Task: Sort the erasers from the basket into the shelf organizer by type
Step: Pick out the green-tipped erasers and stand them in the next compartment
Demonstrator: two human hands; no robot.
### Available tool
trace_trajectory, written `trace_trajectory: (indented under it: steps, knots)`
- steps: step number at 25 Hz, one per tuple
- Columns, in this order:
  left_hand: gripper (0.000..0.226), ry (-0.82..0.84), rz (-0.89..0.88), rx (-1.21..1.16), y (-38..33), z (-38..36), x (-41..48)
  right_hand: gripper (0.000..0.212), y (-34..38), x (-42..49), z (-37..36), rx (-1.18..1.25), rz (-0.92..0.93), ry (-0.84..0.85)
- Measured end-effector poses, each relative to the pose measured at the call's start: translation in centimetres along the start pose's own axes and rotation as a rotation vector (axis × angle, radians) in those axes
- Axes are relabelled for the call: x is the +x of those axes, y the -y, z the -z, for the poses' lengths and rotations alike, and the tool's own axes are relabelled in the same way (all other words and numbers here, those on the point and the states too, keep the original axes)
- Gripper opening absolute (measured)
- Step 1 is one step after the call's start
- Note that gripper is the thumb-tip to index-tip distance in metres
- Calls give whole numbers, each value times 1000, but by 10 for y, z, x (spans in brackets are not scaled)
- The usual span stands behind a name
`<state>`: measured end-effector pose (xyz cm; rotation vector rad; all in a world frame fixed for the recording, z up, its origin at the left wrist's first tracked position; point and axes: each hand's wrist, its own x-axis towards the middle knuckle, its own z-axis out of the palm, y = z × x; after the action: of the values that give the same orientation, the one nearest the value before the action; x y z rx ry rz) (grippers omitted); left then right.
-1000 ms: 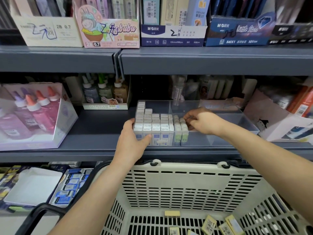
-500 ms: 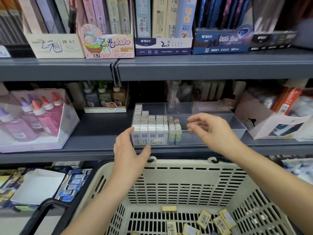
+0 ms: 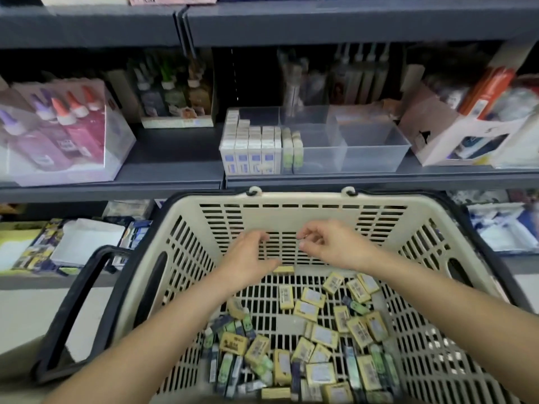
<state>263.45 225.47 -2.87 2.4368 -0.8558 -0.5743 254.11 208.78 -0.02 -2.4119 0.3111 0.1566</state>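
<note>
A beige slotted basket (image 3: pixel 291 209) fills the lower view. Its floor holds several loose yellow erasers (image 3: pixel 309 310) and several green and dark stick erasers (image 3: pixel 230 365). On the shelf above stands a clear divided organizer (image 3: pixel 373 144). Its left part is packed with white-and-blue erasers (image 3: pixel 248 144), with two rows of green-labelled erasers (image 3: pixel 291 147) beside them. My left hand (image 3: pixel 248 258) and right hand (image 3: pixel 332 243) hover inside the basket above the erasers. Both have loosely curled fingers and hold nothing.
Grey shelving (image 3: pixel 175 170) carries a box of glue bottles (image 3: pixel 61 132) at left and cardboard boxes (image 3: pixel 455 135) at right. The basket's black handle (image 3: pixel 75 304) lies folded down on the left. Stationery packs (image 3: pixel 73 243) fill the lower shelf.
Both hands have come down from the organizer into the basket. The view has tilted downward, so more of the basket floor shows.
</note>
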Motion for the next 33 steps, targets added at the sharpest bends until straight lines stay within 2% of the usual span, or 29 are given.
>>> trace_trajectory:
  steps: [4, 6, 10, 14, 16, 18, 19, 21, 23, 26, 28, 30, 33]
  knots:
    - [55, 341, 248, 63, 35, -12, 4, 17, -17, 4, -36, -126, -61, 247]
    - [50, 394, 297, 117, 44, -15, 7, 21, -18, 5, -61, -198, -6, 322]
    - [23, 470, 361, 215, 56, -20, 4, 36, -5, 13, -122, -240, 53, 440]
    - [35, 651, 474, 279, 73, -27, -7, 63, 3, 23, -159, -162, -55, 451]
    - [31, 599, 444, 255, 78, -30, -6, 50, 4, 23, -168, -129, -42, 382]
    - [21, 501, 409, 92, 78, -34, -6, 23, 1, 24, -166, -116, -7, 275]
    - [17, 465, 410, -7, 76, -36, -6, 17, -4, 25, -160, -97, -31, 222]
    - [20, 380, 432, -179, 72, -38, -5, 19, -19, 24, -145, -35, -146, 112]
    - [30, 343, 465, -152, 71, -37, -2, 20, -31, 20, -134, 8, -209, 47]
    - [34, 458, 519, 61, 73, -36, -6, 17, -21, 10, -143, -2, -84, 185]
    - [26, 525, 563, 21, 72, -35, -10, 27, -6, 4, -160, -94, 73, 251]
    - [13, 473, 623, -113, 71, -29, -11, 38, 6, 1, -181, -249, 322, 243]
    - [27, 354, 636, -199, 68, -17, -6, 51, 12, 0, -205, -441, 580, 347]
